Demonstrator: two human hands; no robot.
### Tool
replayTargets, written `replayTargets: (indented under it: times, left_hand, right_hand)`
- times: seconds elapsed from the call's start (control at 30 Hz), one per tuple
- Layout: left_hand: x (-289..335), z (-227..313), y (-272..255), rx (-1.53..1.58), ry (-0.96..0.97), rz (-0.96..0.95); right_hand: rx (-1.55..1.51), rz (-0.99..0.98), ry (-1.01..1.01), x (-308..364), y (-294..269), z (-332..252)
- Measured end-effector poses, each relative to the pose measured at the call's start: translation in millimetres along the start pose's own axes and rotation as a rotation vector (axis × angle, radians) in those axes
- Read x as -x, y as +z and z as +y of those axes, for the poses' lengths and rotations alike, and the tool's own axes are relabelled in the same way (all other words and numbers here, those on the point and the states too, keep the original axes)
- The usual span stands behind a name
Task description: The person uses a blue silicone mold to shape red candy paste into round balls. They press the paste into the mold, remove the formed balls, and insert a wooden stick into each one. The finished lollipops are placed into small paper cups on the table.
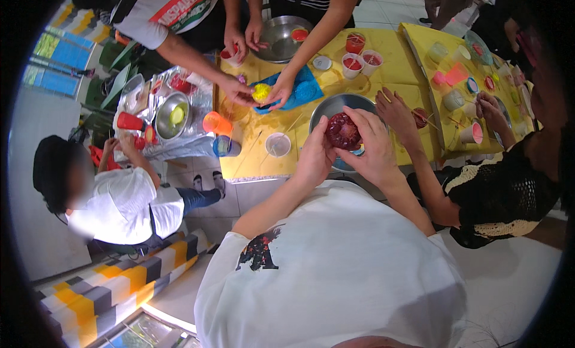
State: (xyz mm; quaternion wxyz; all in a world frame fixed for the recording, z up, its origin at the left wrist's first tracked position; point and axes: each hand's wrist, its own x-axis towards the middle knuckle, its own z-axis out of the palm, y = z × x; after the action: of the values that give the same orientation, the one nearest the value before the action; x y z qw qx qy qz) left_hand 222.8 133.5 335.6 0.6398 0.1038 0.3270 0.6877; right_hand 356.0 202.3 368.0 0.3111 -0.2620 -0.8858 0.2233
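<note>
Both left hand (pixel 317 152) and right hand (pixel 375 142) clamp dark-red round piece (pixel 343 132) over metal bowl (pixel 326 107); slackened grip could drop it.

I see a bare strip of yellow table cover (pixel 263 170) along the near edge, where the left hand (pixel 318 149) could pass leftward, keeping this side of a clear cup (pixel 278 145) and a blue cup (pixel 226 146). The right hand (pixel 372 141) is hemmed in by a co-worker's hand (pixel 395 111) just beside it, while ahead a metal bowl (pixel 342 101), then two cups of red (pixel 353 65), stand in the way.
</note>
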Motion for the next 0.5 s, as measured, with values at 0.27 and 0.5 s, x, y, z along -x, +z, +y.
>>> replayTargets:
  times: [0.27, 0.5]
  left_hand:
    - [22, 14, -57, -0.131, 0.027, 0.048]
    - [56, 52, -112, -0.326, 0.233, 0.29]
  right_hand:
    - [-0.094, -0.077, -0.068, -17, 28, -15]
    - [-0.105, -0.128, -0.095, -35, 46, -31]
